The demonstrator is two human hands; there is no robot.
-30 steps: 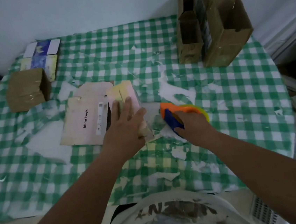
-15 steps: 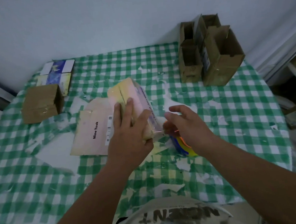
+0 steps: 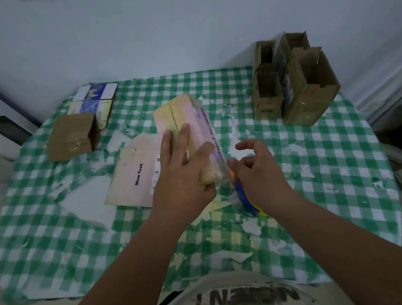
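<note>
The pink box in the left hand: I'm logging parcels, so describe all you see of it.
The pink box is a cardboard carton, pink fading to yellow, closed, with a seam along its top and dark print down its right side. It is tilted, far end up. The left hand grips its near end, fingers on top, thumb on the right side. The right hand is near its corner; contact is unclear.

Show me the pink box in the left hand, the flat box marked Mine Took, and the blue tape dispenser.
pink box (image 3: pixel 191 116): head view, on its upper face.
flat box (image 3: pixel 125 176): head view, on the top face, left of the lettering.
tape dispenser (image 3: pixel 245 197): head view, on its blue side.
</note>
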